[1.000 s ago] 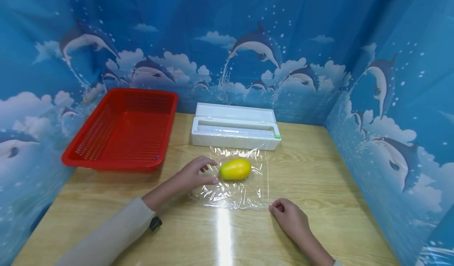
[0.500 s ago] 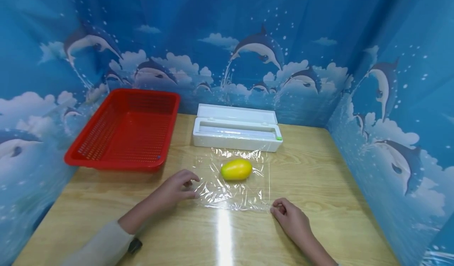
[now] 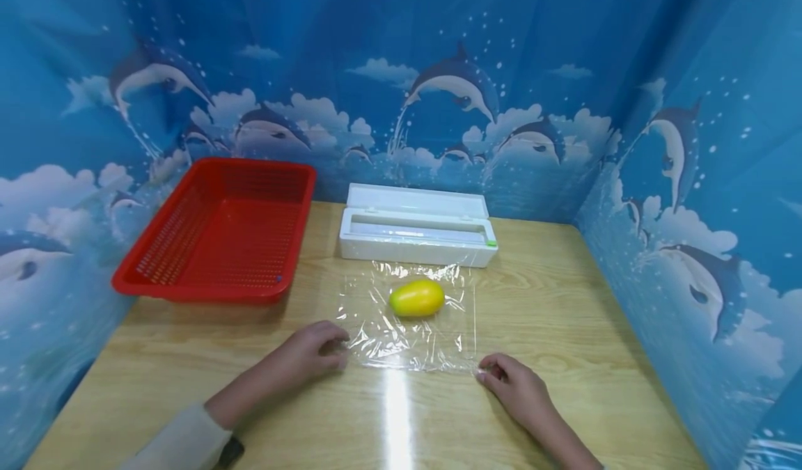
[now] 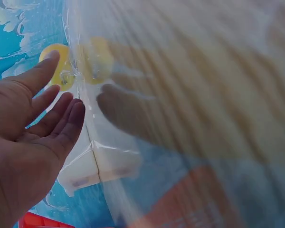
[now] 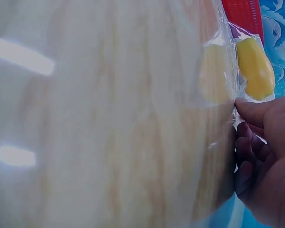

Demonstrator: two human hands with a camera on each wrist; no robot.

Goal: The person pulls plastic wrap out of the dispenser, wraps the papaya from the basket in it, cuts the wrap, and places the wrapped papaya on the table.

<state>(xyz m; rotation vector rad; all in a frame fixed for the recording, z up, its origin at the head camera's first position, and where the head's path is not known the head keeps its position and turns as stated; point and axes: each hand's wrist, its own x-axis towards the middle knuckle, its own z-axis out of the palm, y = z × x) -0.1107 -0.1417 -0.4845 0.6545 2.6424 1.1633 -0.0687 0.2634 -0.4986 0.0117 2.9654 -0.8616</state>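
Note:
A yellow fruit [image 3: 418, 299] with a greenish left end, like a papaya or mango, lies on a clear sheet of cling film [image 3: 410, 348] spread over the table. The film's far edge reaches the front of a white cling film box [image 3: 413, 251], whose lid is up. My left hand [image 3: 307, 355] is by the film's near left corner; in the left wrist view its fingers [image 4: 66, 130] are loosely bent and pinch nothing. At the near right corner, my right hand [image 3: 516, 390] pinches the film's edge between thumb and curled fingers, as the right wrist view [image 5: 270, 147] also shows.
A red plastic basket [image 3: 200, 292] with perforated sides stands on the left of the wooden table [image 3: 551, 289]. Behind and to the right hangs a blue curtain [image 3: 401, 10] printed with dolphins. A light strip reflects off the tabletop before the film.
My left hand has drawn back from beside the fruit, leftward and nearer, to the film's near left corner. The right hand keeps its place at the near right corner; the fruit stays put.

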